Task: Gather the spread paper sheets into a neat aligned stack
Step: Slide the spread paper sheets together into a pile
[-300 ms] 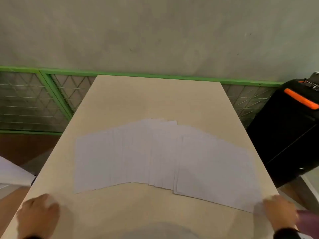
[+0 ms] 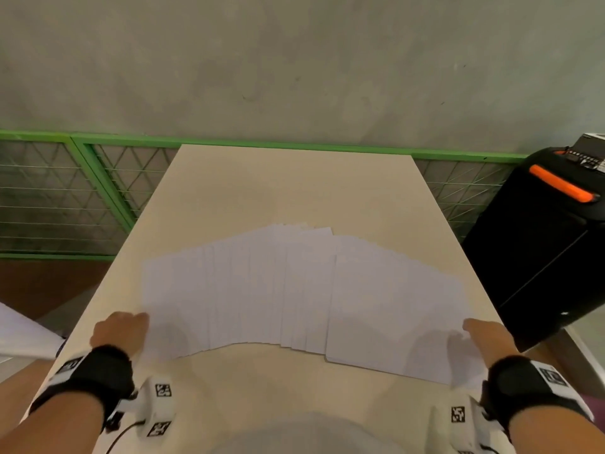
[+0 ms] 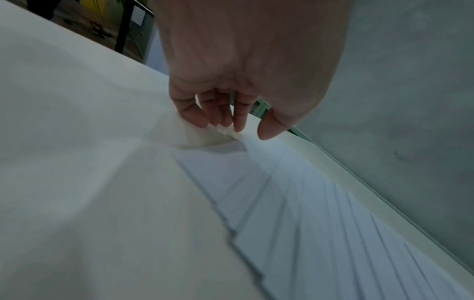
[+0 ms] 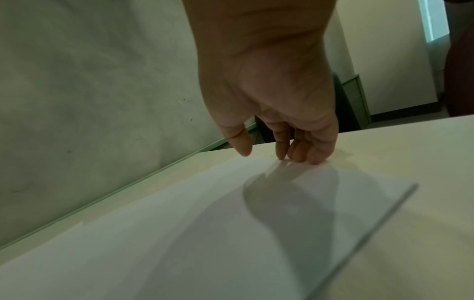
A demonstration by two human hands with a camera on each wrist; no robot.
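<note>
Several white paper sheets (image 2: 294, 290) lie fanned out in an overlapping row across the beige table (image 2: 294, 191). My left hand (image 2: 131, 326) is at the left end of the fan, near its front corner. In the left wrist view its fingers (image 3: 225, 119) point down and touch the edge of the outermost sheet (image 3: 307, 203), holding nothing. My right hand (image 2: 478, 329) is at the right end of the fan. Its fingertips (image 4: 297, 156) rest on the edge of the top right sheet (image 4: 179, 223), with the thumb apart from them.
A black case with an orange handle (image 2: 540, 240) stands close to the table's right edge. A green-framed wire mesh fence (image 2: 82, 191) runs behind the table below a grey wall. A white object (image 2: 19, 335) sits off the left edge.
Both hands have moved forward from the table's near corners to the two ends of the paper fan. The sheets lie as before.
</note>
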